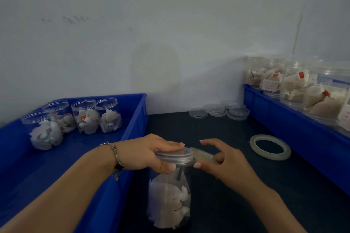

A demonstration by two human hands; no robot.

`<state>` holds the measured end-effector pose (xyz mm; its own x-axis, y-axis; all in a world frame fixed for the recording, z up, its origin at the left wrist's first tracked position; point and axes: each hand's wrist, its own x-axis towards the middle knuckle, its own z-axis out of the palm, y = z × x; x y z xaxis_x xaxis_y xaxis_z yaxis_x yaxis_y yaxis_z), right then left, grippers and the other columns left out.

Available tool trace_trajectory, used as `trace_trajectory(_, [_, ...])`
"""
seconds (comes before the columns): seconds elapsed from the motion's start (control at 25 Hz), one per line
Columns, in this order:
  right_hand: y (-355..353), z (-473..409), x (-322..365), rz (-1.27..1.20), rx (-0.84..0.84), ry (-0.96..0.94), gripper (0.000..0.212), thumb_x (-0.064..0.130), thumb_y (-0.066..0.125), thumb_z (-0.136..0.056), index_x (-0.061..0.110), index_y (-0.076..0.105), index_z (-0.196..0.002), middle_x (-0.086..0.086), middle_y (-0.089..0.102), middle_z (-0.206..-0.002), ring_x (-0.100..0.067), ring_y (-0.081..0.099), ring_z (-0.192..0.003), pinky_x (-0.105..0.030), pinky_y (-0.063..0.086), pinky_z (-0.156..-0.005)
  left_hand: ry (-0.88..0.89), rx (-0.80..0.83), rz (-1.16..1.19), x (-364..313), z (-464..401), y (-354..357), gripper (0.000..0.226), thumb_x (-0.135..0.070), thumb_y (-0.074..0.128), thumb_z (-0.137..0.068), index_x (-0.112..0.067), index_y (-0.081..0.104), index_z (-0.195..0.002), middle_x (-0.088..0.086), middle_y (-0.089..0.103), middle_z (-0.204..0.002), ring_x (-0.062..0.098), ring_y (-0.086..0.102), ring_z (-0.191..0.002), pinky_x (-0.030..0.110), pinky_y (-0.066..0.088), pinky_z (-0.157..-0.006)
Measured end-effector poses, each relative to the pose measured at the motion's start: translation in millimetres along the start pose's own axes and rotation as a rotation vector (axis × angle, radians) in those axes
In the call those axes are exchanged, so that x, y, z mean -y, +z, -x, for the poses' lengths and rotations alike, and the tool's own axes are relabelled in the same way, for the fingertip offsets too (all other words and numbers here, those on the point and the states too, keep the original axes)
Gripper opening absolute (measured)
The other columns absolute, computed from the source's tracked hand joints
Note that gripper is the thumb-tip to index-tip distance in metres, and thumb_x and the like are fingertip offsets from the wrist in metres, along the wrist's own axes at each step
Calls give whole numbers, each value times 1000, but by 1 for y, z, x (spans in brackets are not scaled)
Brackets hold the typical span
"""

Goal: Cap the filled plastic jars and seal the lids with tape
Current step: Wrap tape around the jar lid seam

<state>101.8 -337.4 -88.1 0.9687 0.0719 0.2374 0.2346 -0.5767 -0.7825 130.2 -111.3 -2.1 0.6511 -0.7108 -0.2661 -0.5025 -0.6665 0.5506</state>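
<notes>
1. we are working on one filled jar [169, 198] standing upright on the dark table [236, 185], near its front edge, just beside the left blue tray [121, 157].
2. we are judging this jar light: thin clear plastic, loosely packed with pale paper sachets. the wall is probably smooth, slippery and a little squashy, so the ribbed lid [175, 154] and the neck under it look like the firmest places to hold.
3. our left hand [151, 154] is gripping the lid, fingers lying flat over its top and the thumb curled against its near rim, steadying the jar.
4. our right hand [221, 161] is pinching a small roll of tape [203, 155], forefinger arched over it and thumb under, the roll touching the lid's right edge.
5. we are guessing the tape is thin and sticky, so a light pinch should suit.
6. a second tape roll [270, 147] is lying flat nearer the right tray [284, 119], well apart from the jar; spare lids [217, 110] are stacked at the table's back edge.
</notes>
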Motion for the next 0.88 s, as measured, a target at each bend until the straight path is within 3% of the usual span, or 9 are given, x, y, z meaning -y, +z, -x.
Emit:
trace_trajectory(0.12, [0, -3, -2, 98, 13, 2, 86, 91, 51, -32, 57, 41, -110, 6, 62, -60, 1, 55, -54, -17, 38, -52, 21, 54, -19, 0, 2, -2, 54, -28, 55, -91, -47, 26, -132, -50, 24, -118, -21, 34, -114, 4, 27, -99])
trace_trajectory(0.2, [4, -4, -1, 140, 38, 3, 91, 91, 50, -32, 55, 41, -114, 9, 59, -60, 2, 54, -54, -14, 35, -53, 38, 69, -19, 2, 4, -3, 55, -27, 57, -90, -50, 28, -131, -46, 23, -130, -16, 17, -132, 16, 12, -111])
trace_trajectory(0.28, [9, -5, 0, 110, 79, 2, 88, 89, 54, -33, 55, 41, -114, 11, 60, -58, 1, 54, -53, -15, 36, -52, 57, 86, 5, 4, 6, -4, 56, -25, 59, -89, -49, 31, -131, -44, 25, -134, -17, 12, -134, 22, 8, -113])
trace_trajectory(0.4, [13, -3, 2, 67, 118, -31, 73, 81, 63, -41, 57, 43, -106, 16, 58, -56, 3, 51, -52, -15, 33, -50, 80, 96, 45, 4, 12, -5, 54, -34, 61, -84, -48, 39, -130, -46, 29, -131, -24, 16, -128, 15, 14, -109])
trace_trajectory(0.52, [15, 1, 5, 37, 126, -64, 62, 82, 62, -46, 62, 43, -102, 20, 58, -59, 3, 51, -54, -15, 34, -50, 49, -39, 90, -6, 11, 3, 42, -52, 65, -76, -45, 51, -115, -35, 40, -130, -18, 37, -119, 12, 35, -99])
trace_trajectory(0.6, [16, 3, 8, 75, 115, -92, 61, 85, 55, -48, 65, 40, -103, 29, 58, -69, 6, 55, -62, -14, 39, -51, -10, -174, 5, -8, 6, 12, 57, -63, 65, -69, -40, 47, -118, -20, 33, -142, -8, 37, -123, 15, 37, -99])
trace_trajectory(0.64, [17, 4, 9, 101, 105, -103, 62, 85, 52, -50, 64, 39, -107, 32, 58, -72, 6, 56, -65, -15, 40, -53, -60, -217, -44, -9, 4, 17, 78, -71, 66, -64, -38, 39, -130, -15, 22, -150, -2, 29, -131, 19, 32, -104])
trace_trajectory(0.76, [20, 3, 9, 142, 78, -132, 68, 77, 51, -58, 55, 40, -121, 34, 57, -73, 8, 56, -68, -13, 41, -56, -241, -256, -224, -8, -2, 26, 132, -89, 47, -45, -25, 1, -151, -7, 14, -156, 13, 17, -140, 32, 25, -113])
trace_trajectory(0.88, [20, 2, 8, 65, 163, -116, 71, 64, 67, -62, 60, 34, -124, 20, 62, -80, 5, 60, -74, -15, 48, -61, -278, -285, -483, -6, -5, 26, 127, -97, 35, -47, -22, 19, -149, -8, 38, -140, 10, 27, -120, 30, 30, -99])
